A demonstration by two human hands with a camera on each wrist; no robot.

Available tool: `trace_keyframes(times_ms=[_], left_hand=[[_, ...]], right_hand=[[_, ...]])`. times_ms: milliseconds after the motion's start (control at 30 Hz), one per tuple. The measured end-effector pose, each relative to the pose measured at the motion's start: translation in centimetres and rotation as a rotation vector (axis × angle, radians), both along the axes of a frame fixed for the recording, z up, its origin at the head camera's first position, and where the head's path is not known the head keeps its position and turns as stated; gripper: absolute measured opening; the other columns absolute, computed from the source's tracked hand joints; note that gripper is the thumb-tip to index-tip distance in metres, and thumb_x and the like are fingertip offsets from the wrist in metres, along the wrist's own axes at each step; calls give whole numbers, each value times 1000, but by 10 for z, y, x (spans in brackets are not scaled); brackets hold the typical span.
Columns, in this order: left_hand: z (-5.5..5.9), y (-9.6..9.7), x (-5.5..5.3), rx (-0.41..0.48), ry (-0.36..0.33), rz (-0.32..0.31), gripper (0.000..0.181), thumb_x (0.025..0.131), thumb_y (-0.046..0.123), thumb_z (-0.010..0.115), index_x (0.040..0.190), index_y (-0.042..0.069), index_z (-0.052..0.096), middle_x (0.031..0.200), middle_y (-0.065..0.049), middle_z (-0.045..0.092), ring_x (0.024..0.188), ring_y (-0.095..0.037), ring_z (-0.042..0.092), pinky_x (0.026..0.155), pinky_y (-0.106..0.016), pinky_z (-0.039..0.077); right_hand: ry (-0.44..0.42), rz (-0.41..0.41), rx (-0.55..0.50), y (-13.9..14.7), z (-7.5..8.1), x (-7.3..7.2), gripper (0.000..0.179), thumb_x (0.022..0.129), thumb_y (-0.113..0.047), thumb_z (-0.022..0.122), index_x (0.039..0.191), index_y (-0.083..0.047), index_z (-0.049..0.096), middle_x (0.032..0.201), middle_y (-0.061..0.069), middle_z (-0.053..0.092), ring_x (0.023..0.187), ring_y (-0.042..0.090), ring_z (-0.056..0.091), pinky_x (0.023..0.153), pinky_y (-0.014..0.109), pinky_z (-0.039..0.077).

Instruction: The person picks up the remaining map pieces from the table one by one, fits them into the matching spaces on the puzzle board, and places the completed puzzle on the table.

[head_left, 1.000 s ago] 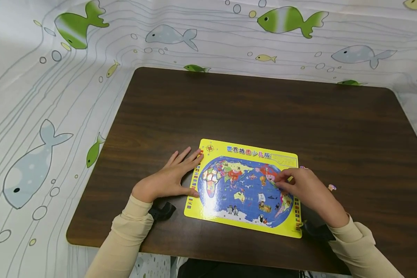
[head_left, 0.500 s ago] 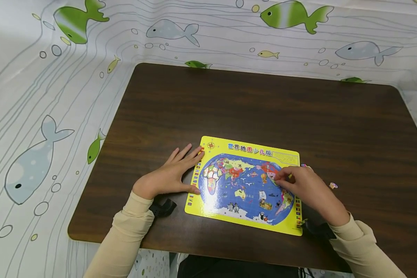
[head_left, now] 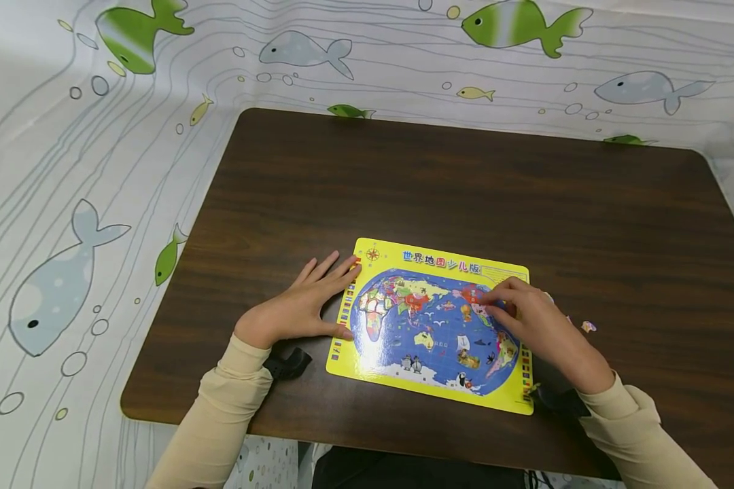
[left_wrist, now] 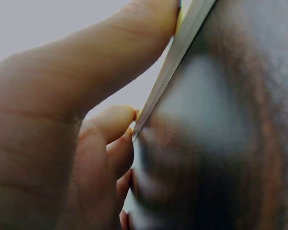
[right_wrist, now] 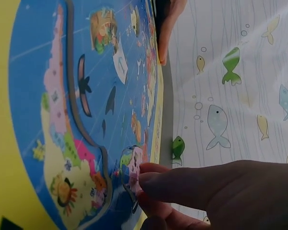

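Observation:
A yellow-bordered world map puzzle board lies on the table, its blue map printed with continents and animals. On the board's left border rests my left hand, fingers spread and thumb along the edge. My right hand is over the right part of the map. Its thumb and index finger pinch a small pink and green puzzle piece at the North America area, partly hidden by the fingertips. Below it, the South America part sits with a raised edge.
A loose colourful piece lies right of the board, with others partly hidden behind the right hand. The dark wood table meets a white fish-patterned cloth at the back and left.
My right hand's fingertips have shifted a little up and left over the red part of the map. The left hand stays on the board's border. The head view has tilted slightly.

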State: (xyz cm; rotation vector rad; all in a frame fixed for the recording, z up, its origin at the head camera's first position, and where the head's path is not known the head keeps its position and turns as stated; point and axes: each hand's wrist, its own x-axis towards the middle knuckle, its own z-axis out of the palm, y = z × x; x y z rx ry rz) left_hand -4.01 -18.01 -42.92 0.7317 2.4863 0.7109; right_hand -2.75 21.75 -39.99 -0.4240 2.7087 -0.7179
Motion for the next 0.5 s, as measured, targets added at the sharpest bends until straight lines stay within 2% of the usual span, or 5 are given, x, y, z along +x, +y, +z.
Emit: trace_keyframes(times_ms=[200,500], left_hand=[[0,1,0,-5,0,4,116,81,59,82,168,20,16,178,2,5,165,-31,-7,131,-59,-7],[1,1,1,-11,1,8,117,80,60,82,168,21,16,178,2,5,165,-31,-6,132,-59,-7]], right_hand=[[5,29,-16,2,-1,0,25,94,-10,77,118,-6,78,111,13,66,85,17,58,66,19,50],[16,-12,-1,1,0,1,28,92,-14,80,120,-7,77,106,11,68,80,16,54,67,26,44]])
